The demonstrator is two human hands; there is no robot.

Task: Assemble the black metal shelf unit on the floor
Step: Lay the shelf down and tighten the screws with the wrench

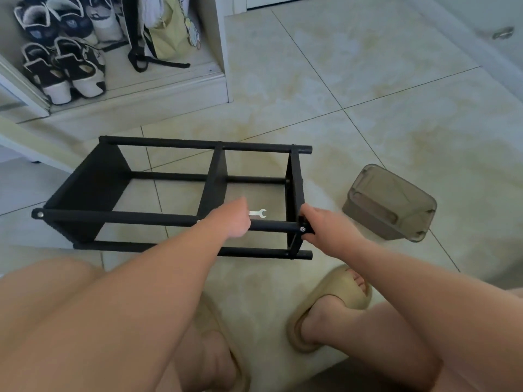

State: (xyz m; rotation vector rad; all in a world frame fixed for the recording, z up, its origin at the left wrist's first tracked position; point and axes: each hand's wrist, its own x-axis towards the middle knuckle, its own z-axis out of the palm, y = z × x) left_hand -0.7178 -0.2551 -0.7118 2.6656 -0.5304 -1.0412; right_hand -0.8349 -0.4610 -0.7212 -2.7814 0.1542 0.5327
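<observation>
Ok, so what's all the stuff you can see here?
shelf unit: one, black metal, on its side on the tiled floor
wrench: one, silver, just past the left hand
storage bin: one, see-through grey, tipped over, right of shelf
shoes: several, black and white, in white cabinet
bag: one, yellow-green, in cabinet
slippers: two, beige, being worn
hands: two; left hand over front rail, right hand gripping shelf corner

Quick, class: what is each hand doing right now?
Left hand: curled at the front rail; whether holding rail or wrench cannot be told.
Right hand: gripping the shelf unit's end corner.
</observation>
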